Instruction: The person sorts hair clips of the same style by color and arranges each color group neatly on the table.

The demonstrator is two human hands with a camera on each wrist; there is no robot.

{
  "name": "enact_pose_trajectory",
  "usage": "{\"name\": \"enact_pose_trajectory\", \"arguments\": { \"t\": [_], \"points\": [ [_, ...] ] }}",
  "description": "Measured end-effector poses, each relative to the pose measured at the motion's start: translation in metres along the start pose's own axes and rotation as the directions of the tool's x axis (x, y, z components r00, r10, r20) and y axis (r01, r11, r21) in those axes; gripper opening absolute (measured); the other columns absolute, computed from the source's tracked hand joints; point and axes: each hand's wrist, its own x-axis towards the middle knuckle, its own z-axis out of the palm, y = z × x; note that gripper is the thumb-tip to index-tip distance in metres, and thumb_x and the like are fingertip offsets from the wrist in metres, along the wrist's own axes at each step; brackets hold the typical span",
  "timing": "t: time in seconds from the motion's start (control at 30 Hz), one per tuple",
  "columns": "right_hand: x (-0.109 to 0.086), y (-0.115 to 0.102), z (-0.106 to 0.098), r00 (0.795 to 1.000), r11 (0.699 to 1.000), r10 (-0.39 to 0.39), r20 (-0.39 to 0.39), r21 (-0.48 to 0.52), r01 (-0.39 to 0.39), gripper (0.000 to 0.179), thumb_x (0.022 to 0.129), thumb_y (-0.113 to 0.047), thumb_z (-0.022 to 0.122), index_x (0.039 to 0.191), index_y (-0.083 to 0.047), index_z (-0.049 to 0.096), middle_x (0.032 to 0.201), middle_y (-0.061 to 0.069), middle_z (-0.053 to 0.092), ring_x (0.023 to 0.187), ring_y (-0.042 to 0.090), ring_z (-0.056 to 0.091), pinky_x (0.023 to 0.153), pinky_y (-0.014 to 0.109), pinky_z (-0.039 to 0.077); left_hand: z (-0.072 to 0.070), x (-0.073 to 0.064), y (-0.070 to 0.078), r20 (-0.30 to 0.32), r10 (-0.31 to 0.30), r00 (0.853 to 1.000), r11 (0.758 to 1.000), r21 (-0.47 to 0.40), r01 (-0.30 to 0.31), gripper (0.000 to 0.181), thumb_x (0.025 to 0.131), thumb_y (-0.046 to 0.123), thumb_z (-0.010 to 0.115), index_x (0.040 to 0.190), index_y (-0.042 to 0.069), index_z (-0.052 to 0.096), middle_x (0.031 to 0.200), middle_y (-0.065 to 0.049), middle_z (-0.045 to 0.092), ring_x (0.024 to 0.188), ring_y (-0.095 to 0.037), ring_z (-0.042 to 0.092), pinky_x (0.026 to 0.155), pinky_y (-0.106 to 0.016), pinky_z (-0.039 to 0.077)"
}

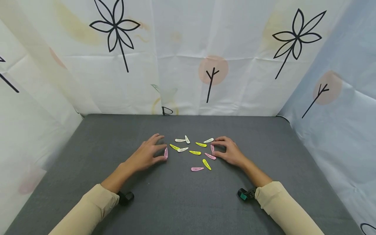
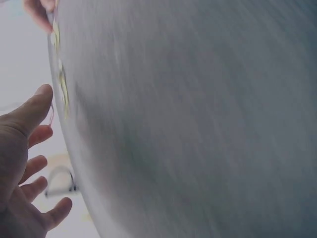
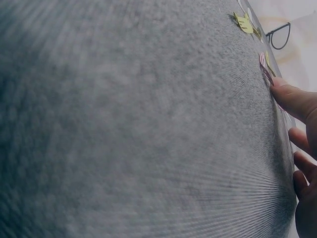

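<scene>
My left hand (image 1: 148,152) pinches a pink hair clip (image 1: 165,153) lengthwise between thumb and index finger. In the left wrist view the edge of this clip (image 2: 51,115) shows as a thin line between those fingertips, the other fingers spread. Across the cluster, my right hand (image 1: 229,151) holds another pink hair clip (image 1: 212,148) by its ends between thumb and index finger. Just below it lies a pink clip (image 1: 210,156), close to the right thumb; in the right wrist view this lying clip (image 3: 263,60) appears beyond the thumb tip.
Between the hands lie several yellow clips (image 1: 195,152) and white clips (image 1: 182,149), some touching. A pink clip (image 1: 197,169) and a yellow clip (image 1: 207,164) lie nearer me. The grey table (image 1: 182,202) meets patterned white curtains (image 1: 182,65) at the back and sides.
</scene>
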Motion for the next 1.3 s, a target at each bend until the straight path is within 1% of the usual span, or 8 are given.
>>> {"name": "enact_pose_trajectory", "arguments": {
  "t": [0.17,0.23,0.43,0.6,0.8,1.03,1.13,1.3],
  "points": [
    [-0.001,-0.001,0.0,1.0,1.0,0.004,-0.001,-0.004,-0.004,0.039,0.084,-0.015,0.08,0.121,-0.004,0.071,0.129,0.019,0.057,0.126,0.04,0.048,0.102,0.064,0.027,-0.012,-0.02,-0.026,0.009,-0.093,0.996,0.995,0.023,0.093,0.05,0.086,0.028,0.079,0.127,0.002,0.067,0.147,-0.024,0.045,0.14,-0.043,0.033,0.098,-0.068,0.037],
    [-0.001,-0.001,0.0,1.0,1.0,0.002,-0.005,-0.004,-0.002,0.039,0.085,-0.015,0.08,0.121,-0.004,0.071,0.129,0.02,0.057,0.125,0.041,0.048,0.102,0.064,0.028,-0.016,-0.027,-0.034,0.009,-0.115,0.993,0.993,0.025,0.115,0.05,0.086,0.026,0.079,0.127,0.001,0.067,0.146,-0.026,0.045,0.139,-0.044,0.035,0.097,-0.068,0.037],
    [-0.002,-0.001,0.001,1.0,1.0,-0.013,-0.018,-0.01,0.013,0.038,0.084,-0.013,0.08,0.119,-0.003,0.071,0.127,0.02,0.057,0.123,0.042,0.049,0.101,0.064,0.03,-0.021,-0.041,-0.049,0.015,-0.126,0.992,0.992,0.03,0.125,0.049,0.086,0.022,0.079,0.128,0.0,0.066,0.144,-0.027,0.045,0.136,-0.046,0.037,0.097,-0.066,0.038],
    [-0.001,0.0,0.001,1.0,1.0,-0.015,-0.015,-0.016,0.015,0.038,0.084,-0.014,0.08,0.12,-0.004,0.071,0.128,0.02,0.057,0.124,0.041,0.049,0.101,0.064,0.03,-0.024,-0.046,-0.053,0.013,-0.133,0.991,0.991,0.024,0.132,0.05,0.086,0.02,0.079,0.129,0.0,0.065,0.145,-0.027,0.045,0.135,-0.046,0.038,0.1,-0.065,0.037],
    [-0.001,-0.001,0.001,1.0,1.0,-0.008,-0.015,-0.005,0.008,0.039,0.083,-0.013,0.081,0.12,-0.004,0.071,0.128,0.02,0.057,0.125,0.041,0.049,0.102,0.065,0.028,-0.027,-0.05,-0.054,0.043,-0.14,0.989,0.99,0.022,0.139,0.05,0.088,0.021,0.077,0.132,0.001,0.063,0.146,-0.029,0.042,0.135,-0.047,0.038,0.097,-0.068,0.037],
    [-0.002,-0.002,0.001,1.0,1.0,0.005,-0.01,-0.006,-0.006,0.039,0.085,-0.015,0.08,0.121,-0.005,0.071,0.129,0.019,0.057,0.126,0.04,0.048,0.103,0.065,0.028,-0.029,-0.052,-0.055,0.06,-0.155,0.986,0.988,-0.006,0.156,0.049,0.09,0.02,0.074,0.134,0.003,0.062,0.146,-0.03,0.041,0.134,-0.048,0.038,0.096,-0.069,0.036],
    [-0.002,-0.002,0.001,1.0,1.0,0.0,-0.014,-0.002,0.0,0.039,0.085,-0.015,0.08,0.121,-0.004,0.071,0.129,0.02,0.057,0.126,0.041,0.048,0.102,0.065,0.027,-0.03,-0.052,-0.055,0.069,-0.162,0.984,0.986,-0.011,0.164,0.049,0.09,0.02,0.074,0.134,0.003,0.061,0.146,-0.031,0.041,0.134,-0.049,0.039,0.096,-0.069,0.037],
    [-0.003,-0.001,0.002,0.999,0.999,-0.034,-0.041,-0.008,0.034,0.039,0.083,-0.014,0.08,0.119,-0.003,0.071,0.126,0.021,0.057,0.123,0.042,0.049,0.098,0.066,0.029,-0.03,-0.053,-0.056,0.081,-0.17,0.982,0.985,-0.025,0.172,0.051,0.09,0.02,0.074,0.136,0.004,0.06,0.146,-0.031,0.041,0.133,-0.049,0.039,0.096,-0.069,0.037]
  ]
}}
